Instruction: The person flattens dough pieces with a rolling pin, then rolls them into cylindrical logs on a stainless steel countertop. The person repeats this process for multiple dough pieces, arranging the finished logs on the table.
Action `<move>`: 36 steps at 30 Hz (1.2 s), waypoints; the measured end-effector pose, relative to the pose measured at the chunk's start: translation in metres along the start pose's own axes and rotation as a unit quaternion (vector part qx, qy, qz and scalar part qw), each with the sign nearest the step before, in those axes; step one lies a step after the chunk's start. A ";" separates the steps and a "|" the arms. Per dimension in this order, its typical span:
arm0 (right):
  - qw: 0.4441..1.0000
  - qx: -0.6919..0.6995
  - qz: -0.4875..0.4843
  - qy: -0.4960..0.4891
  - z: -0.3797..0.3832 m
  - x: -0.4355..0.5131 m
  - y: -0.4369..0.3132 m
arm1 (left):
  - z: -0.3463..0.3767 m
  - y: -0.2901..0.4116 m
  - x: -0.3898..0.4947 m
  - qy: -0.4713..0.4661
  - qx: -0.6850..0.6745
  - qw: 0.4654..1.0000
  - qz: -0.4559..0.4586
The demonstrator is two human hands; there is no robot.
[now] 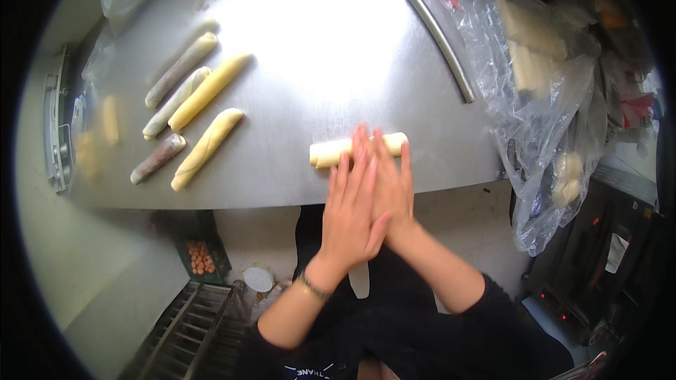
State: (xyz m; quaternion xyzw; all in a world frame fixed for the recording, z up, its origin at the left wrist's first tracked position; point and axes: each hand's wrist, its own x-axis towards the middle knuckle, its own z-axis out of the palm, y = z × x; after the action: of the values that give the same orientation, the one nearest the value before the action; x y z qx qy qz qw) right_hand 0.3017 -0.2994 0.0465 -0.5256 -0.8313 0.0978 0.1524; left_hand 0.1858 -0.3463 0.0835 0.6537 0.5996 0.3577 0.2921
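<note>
A pale dough roll (328, 154) lies crosswise on the steel worktop (274, 169), close to its front edge. Both of my hands rest on it with the fingers stretched out, slightly blurred. My left hand (351, 200) overlaps my right hand (392, 184), whose fingers reach over the roll's middle and right part. Neither hand is closed around the dough. To the left lie several shaped dough rolls: a yellow one (208, 92), a pale one (206, 150), a short reddish-brown one (158, 159), a greyish-brown one (182, 70) and a partly hidden pale-and-grey one (174, 105).
A metal rod (442, 45) lies on the worktop at the back right. Beside it, clear plastic sheeting (491, 79) covers pale dough pieces (533, 63) and hangs over the edge. Below left stand a crate of eggs (200, 257) and a metal rack (182, 327); black equipment (597, 274) stands below right.
</note>
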 end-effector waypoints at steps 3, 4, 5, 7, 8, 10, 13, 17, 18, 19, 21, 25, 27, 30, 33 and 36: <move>0.995 -0.092 -0.025 0.003 0.031 0.076 0.049 | 0.025 -0.043 0.089 -0.050 0.242 0.969 -0.003; 0.990 -0.134 0.000 -0.034 0.043 0.114 0.062 | 0.028 -0.059 0.123 0.008 0.302 0.953 0.018; 0.988 -0.156 0.022 -0.004 0.052 0.149 0.075 | 0.029 -0.078 0.161 0.019 0.331 0.943 -0.028; 0.976 -0.151 0.020 0.154 0.063 0.215 0.096 | 0.024 -0.108 0.223 0.164 0.322 0.932 0.017; 0.975 -0.088 -0.044 0.199 0.064 0.227 0.099 | 0.020 -0.116 0.242 0.191 0.323 0.925 0.064; 0.965 -0.207 -0.049 0.152 0.055 0.223 0.095 | 0.009 -0.116 0.232 0.000 0.347 0.936 0.062; 0.995 -0.061 -0.075 0.005 0.022 0.113 0.066 | -0.005 -0.081 0.136 -0.095 0.306 0.943 0.089; 0.993 0.097 0.018 -0.067 -0.009 -0.032 0.012 | -0.008 -0.019 -0.011 -0.146 0.226 0.962 -0.050; 0.991 0.094 0.035 -0.084 -0.005 -0.035 0.011 | -0.002 -0.020 -0.016 -0.137 0.228 0.962 -0.065; 0.993 0.088 0.037 -0.066 -0.004 -0.029 0.007 | 0.000 -0.018 -0.012 -0.133 0.229 0.961 -0.080; 0.998 0.055 0.042 -0.011 0.015 0.036 0.022 | 0.012 -0.045 0.048 -0.068 0.295 0.951 -0.054; 0.982 -0.021 0.070 0.172 0.045 0.199 0.061 | 0.008 -0.115 0.206 0.138 0.412 0.900 -0.021; 0.987 0.090 0.092 -0.094 0.049 0.232 0.080 | -0.003 -0.134 0.244 0.195 0.353 0.909 0.106; 0.999 -0.028 -0.043 0.011 0.039 0.165 0.071 | -0.013 -0.121 0.176 -0.063 0.438 0.890 0.112; 0.997 0.066 -0.040 0.026 0.008 0.041 0.044 | -0.025 -0.077 0.062 -0.061 0.259 0.961 0.070; 0.989 0.106 0.053 -0.090 -0.019 -0.039 0.011 | -0.017 -0.036 -0.018 -0.101 0.241 0.964 -0.051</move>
State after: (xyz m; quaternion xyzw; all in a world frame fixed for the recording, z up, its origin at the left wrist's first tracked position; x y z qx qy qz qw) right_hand 0.3333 -0.3301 0.0553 -0.5387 -0.7976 0.2398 0.1266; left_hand 0.1508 -0.3606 0.0620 0.7059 0.6680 0.1191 0.2034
